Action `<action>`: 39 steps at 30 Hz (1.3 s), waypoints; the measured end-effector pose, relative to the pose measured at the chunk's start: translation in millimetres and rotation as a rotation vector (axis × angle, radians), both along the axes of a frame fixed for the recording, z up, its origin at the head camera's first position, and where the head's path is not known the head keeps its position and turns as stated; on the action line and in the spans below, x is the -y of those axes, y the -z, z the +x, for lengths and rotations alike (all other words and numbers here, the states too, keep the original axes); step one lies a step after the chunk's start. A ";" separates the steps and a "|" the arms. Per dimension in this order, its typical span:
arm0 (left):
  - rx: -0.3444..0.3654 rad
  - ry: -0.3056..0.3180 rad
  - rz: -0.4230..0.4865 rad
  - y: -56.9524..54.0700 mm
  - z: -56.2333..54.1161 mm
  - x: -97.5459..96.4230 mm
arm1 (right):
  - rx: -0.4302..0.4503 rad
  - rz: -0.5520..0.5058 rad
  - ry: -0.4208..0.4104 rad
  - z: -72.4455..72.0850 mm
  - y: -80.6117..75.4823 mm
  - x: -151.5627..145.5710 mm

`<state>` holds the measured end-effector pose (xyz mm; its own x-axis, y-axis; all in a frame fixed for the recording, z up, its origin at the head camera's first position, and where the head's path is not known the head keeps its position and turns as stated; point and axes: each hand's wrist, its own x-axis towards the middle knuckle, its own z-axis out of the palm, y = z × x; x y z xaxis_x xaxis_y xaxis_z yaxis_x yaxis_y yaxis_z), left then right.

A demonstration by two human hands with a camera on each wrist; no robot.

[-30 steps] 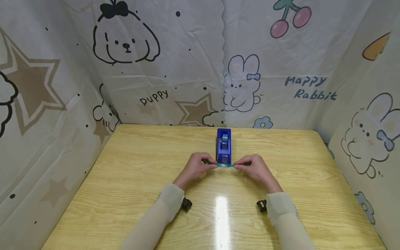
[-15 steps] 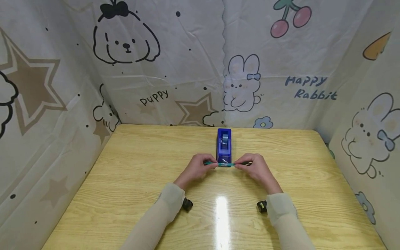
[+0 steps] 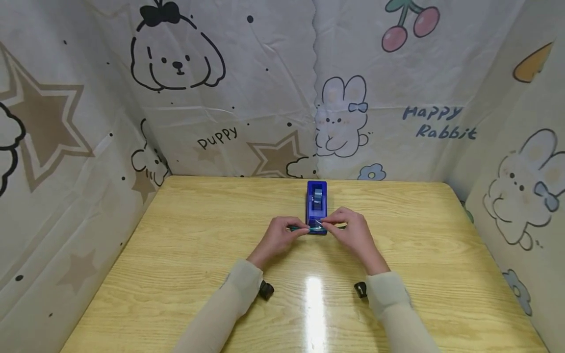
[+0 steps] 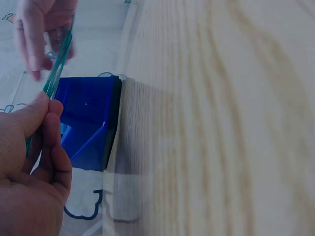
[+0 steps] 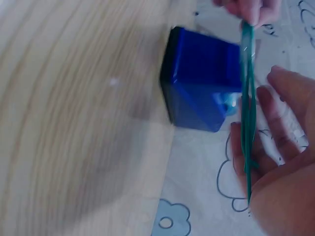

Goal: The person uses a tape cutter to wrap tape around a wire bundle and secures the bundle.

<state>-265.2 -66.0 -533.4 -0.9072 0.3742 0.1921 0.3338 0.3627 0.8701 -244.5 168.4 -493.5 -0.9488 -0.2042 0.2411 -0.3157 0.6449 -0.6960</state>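
A bundle of thin green strands (image 5: 247, 118) stretches between the hands, with a clear shiny patch that looks like tape around its middle. My left hand (image 3: 280, 238) pinches one end between thumb and fingers. At the other end my right hand (image 3: 353, 235) has its thumb and fingers apart; in the right wrist view the strands run past these loose fingers (image 5: 268, 101). Just behind the bundle stands a blue tape dispenser (image 3: 316, 214) with a roll of clear tape (image 3: 317, 196) in it. From above, the strands cover part of the dispenser's front end.
The dispenser is on a light wooden table (image 3: 212, 215), near its back edge. Cloth walls (image 3: 265, 98) printed with cartoon animals enclose the back and both sides. Light reflects off the tabletop (image 3: 314, 314) in front of the hands.
My right hand has moved left and slightly up, to over the dispenser's front end, and its fingers have loosened from the strands. The left hand has stayed almost in place.
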 end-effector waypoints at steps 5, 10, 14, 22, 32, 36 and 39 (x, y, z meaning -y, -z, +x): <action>0.003 0.016 0.015 1.6 -0.8 0.2 | 0.153 0.029 0.062 -2.3 7.6 -1.7; 0.044 -0.004 -0.002 2.4 -2.2 1.7 | 0.181 0.031 0.043 -5.6 14.8 -3.5; 0.102 0.002 -0.040 3.1 -4.5 0.7 | 0.167 0.010 0.053 -5.5 16.9 -4.4; 0.152 0.022 -0.091 -0.2 -5.6 -2.0 | 0.149 -0.028 0.050 -4.7 16.1 -5.9; 0.117 0.043 -0.111 -2.8 -8.0 1.3 | 0.025 -0.077 -0.020 -13.4 11.6 3.5; 0.117 0.056 -0.107 -4.5 -8.2 0.9 | 0.077 -0.129 -0.015 -16.9 16.5 3.8; 0.113 0.054 -0.103 -5.8 -7.8 0.5 | 0.107 -0.154 -0.017 -19.7 19.7 3.4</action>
